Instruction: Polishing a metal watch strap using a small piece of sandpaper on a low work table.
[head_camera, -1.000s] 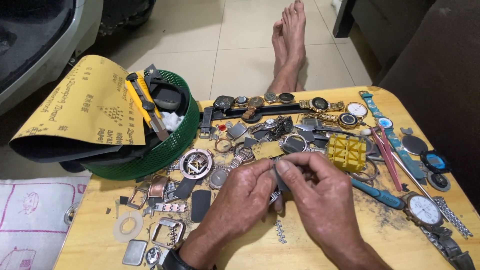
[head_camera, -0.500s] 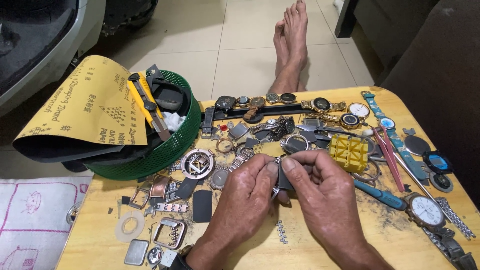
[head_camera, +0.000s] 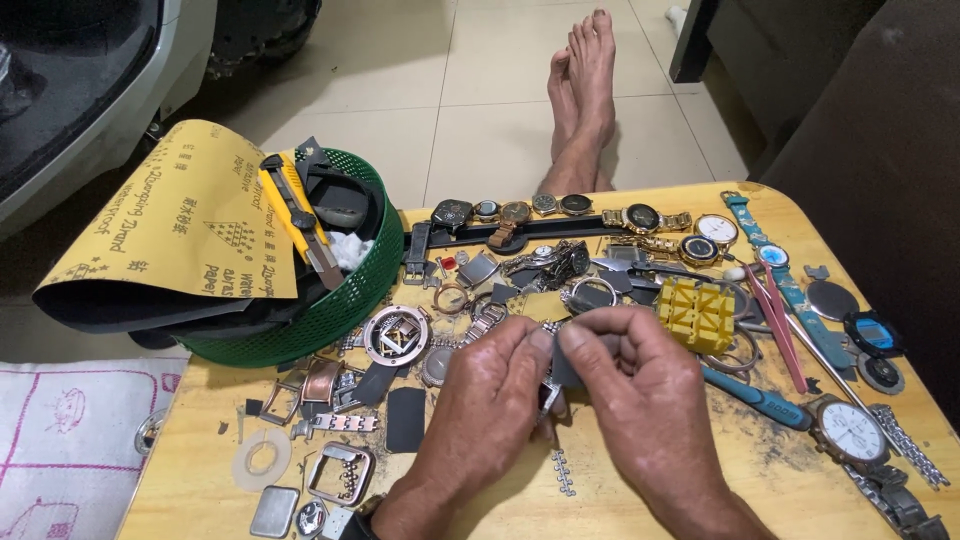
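Both hands pinch shut on one small metal watch part (head_camera: 549, 392) at the table's (head_camera: 700, 480) near-middle: left hand (head_camera: 480, 400) grips its lower end, right hand (head_camera: 640, 400) presses a dark scrap (head_camera: 572, 368) (possibly abrasive) against it. Judged step: rubbing or cleaning the part; the next move calls for a steady pinch and short strokes. A link strip (head_camera: 563, 472) lies just below. The yellow holder (head_camera: 697, 315) sits beyond, the green basket (head_camera: 340, 305) at the far-left edge. The part's shape is mostly hidden by fingers.
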